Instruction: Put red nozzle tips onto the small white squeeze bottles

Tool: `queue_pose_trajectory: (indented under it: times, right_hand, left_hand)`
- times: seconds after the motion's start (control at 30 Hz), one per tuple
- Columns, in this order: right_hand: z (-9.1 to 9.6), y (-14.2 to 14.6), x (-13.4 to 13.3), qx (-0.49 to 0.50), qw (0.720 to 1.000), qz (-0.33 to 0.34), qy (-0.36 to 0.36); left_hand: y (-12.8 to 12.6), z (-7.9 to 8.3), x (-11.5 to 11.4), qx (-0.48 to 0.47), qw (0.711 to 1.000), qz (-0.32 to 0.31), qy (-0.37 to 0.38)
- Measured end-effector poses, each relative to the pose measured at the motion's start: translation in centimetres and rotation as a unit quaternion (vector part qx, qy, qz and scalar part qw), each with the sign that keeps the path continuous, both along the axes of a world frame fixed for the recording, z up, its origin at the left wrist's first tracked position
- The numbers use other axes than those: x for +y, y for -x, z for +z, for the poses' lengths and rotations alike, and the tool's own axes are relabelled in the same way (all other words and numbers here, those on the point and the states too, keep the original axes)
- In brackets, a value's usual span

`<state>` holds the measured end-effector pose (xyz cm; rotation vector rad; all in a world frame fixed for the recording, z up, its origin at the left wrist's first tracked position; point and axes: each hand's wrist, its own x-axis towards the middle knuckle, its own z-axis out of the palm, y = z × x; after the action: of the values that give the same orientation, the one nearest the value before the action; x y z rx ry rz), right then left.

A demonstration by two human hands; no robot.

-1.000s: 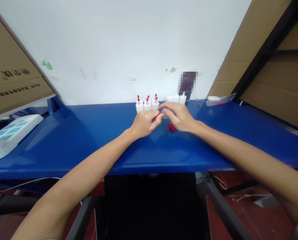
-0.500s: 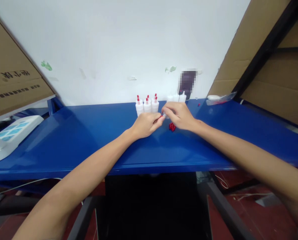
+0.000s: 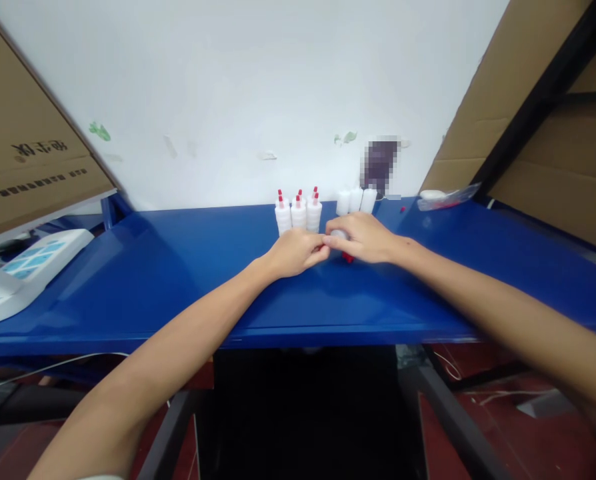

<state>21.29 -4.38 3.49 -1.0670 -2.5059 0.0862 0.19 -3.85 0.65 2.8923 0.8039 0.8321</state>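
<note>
My left hand is closed, its thumb and forefinger pinched and meeting the fingertips of my right hand. A small red cap showed in this pinch half a second ago; the fingers hide it now. My right hand curls around a small whitish nozzle lid. Red caps lie in a heap partly covered by the right hand. Behind my left hand stand several white bottles with red-tipped nozzles. Beyond my right hand stand more white bottles, with no red tips visible.
A pixelated dark object leans on the white wall. One loose red cap and a clear plastic bag lie at the back right of the blue table. A white device sits at the left.
Both hands have dipped slightly, and the right hand now covers more of the red heap. The red cap between the left fingers has gone from sight. The camera view has shifted a little.
</note>
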Motion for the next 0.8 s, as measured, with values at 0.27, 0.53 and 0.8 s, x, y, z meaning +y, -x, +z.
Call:
queue_pose_trajectory:
  times: [0.27,0.53,0.8]
  right_hand:
    - [0.67,-0.27,-0.33,-0.027,0.996,0.078,0.040]
    - [0.65,0.07,-0.60,-0.037,0.995,0.071,0.053]
    - [0.94,0.04,-0.71,-0.018,0.993,0.102,0.057]
  left_hand:
    - [-0.39,0.05,-0.60,0.053,0.998,-0.025,-0.024]
    - [-0.45,0.01,-0.65,0.069,0.997,-0.006,-0.027]
    - [-0.44,-0.37,-0.59,0.052,0.996,-0.019,-0.064]
